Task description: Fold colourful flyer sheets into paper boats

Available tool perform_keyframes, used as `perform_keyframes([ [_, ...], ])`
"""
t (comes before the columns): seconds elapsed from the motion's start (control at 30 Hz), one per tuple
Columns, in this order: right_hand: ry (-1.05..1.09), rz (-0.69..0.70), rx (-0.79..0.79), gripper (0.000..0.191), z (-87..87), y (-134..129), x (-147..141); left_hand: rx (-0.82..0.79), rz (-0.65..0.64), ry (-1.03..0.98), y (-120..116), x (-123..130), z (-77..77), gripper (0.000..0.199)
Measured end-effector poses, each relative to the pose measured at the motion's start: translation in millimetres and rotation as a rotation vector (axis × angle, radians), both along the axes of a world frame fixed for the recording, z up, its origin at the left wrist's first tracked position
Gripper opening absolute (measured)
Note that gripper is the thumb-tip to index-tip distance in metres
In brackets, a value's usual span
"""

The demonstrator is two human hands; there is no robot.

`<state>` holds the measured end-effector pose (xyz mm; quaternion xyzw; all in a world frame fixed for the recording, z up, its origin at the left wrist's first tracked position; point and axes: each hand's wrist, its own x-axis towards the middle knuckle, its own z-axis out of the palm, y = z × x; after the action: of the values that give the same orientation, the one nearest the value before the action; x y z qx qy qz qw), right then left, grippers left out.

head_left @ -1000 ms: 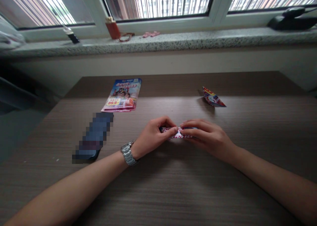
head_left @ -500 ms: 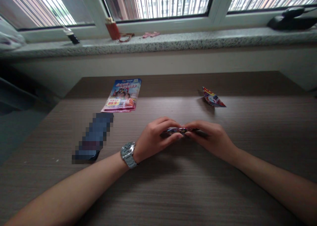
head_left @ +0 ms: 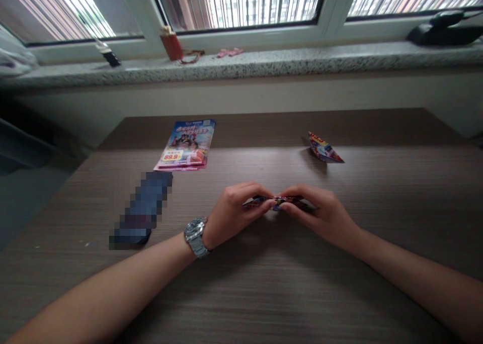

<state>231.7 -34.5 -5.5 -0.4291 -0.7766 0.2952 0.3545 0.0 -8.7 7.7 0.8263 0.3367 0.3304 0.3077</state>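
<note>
Between my two hands is a small folded piece of printed paper (head_left: pixel 278 200), held edge-on just above the wooden table (head_left: pixel 241 293). My left hand (head_left: pixel 241 205), with a silver watch (head_left: pixel 196 236) on its wrist, pinches the paper's left part between thumb and fingers. On the other side my right hand (head_left: pixel 320 208) grips its right part the same way. The fingertips nearly meet at the middle and cover much of the paper, so its full shape is hidden. Beyond my right hand stands a folded paper piece (head_left: pixel 324 149) with similar colourful print.
A stack of printed flyers (head_left: pixel 188 145) lies at the back left. A pixelated dark flat object (head_left: pixel 141 210) rests nearer, left of my watch. On the stone windowsill (head_left: pixel 283 62) are a red-brown case (head_left: pixel 171 45), a small black-and-white item (head_left: pixel 108 53) and pink pieces (head_left: pixel 230 53).
My fingertips have shifted slightly on the folded paper, and a little more of its middle shows between my thumbs. Everything else on the table stays in place.
</note>
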Motion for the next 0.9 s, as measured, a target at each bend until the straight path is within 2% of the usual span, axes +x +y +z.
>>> perform_keyframes([
  [0.47, 0.016, -0.015, 0.031, 0.010, 2.8, -1.2, -3.4, -0.053, -0.018, -0.010, -1.7, 1.5, 4.3, 0.013],
  [0.9, 0.030, 0.003, -0.035, 0.017, 4.6, -0.7, -3.5, -0.138, -0.042, -0.005, -2.1, 0.3, 3.4, 0.018],
])
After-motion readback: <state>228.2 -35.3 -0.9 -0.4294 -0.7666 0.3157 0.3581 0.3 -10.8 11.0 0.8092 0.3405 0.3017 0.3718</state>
